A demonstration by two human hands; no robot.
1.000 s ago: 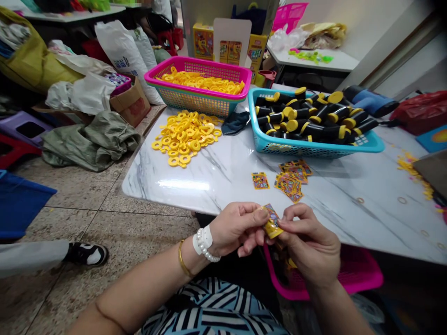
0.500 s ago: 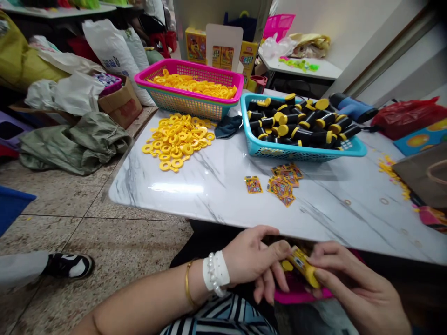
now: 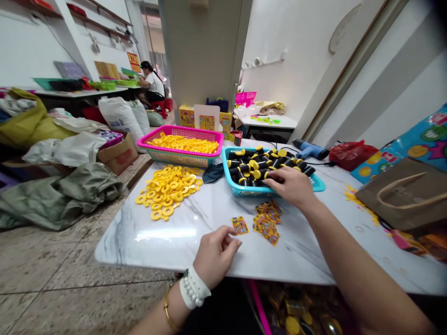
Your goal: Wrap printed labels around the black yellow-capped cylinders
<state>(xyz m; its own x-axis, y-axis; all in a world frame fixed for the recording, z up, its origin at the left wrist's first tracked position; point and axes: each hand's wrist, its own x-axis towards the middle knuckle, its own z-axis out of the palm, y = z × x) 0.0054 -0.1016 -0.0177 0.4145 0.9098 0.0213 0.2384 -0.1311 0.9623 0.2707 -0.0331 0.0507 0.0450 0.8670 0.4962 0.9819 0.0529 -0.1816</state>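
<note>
My left hand [image 3: 217, 253] is low over the table's front, with index finger and thumb apart and fingertips at the edge of a single small printed yellow wrapper [image 3: 240, 225]. Its other fingers are curled under. My right hand [image 3: 291, 184] reaches to the front rim of the blue basket [image 3: 240, 190], with thumb and fingers pinched at a black tube with a yellow cap [image 3: 260, 174]; the fingertips are partly hidden. Several such tubes fill the basket. A loose pile of the printed wrappers [image 3: 266, 223] lies between my hands.
Yellow rings [image 3: 169, 188] are heaped at the left, before a pink basket [image 3: 209, 157] of yellow pieces. A dark cloth [image 3: 213, 173] lies between the baskets. Below the table's edge is a pink bin [image 3: 260, 307] of wrapped pieces. A paper bag [image 3: 408, 197] stands right; a person [image 3: 153, 83] sits far back.
The wrapped yellow piece has left my hands. My left hand has come up to the single wrapper, and my right hand has moved up to the blue basket. The view has tilted upward.
</note>
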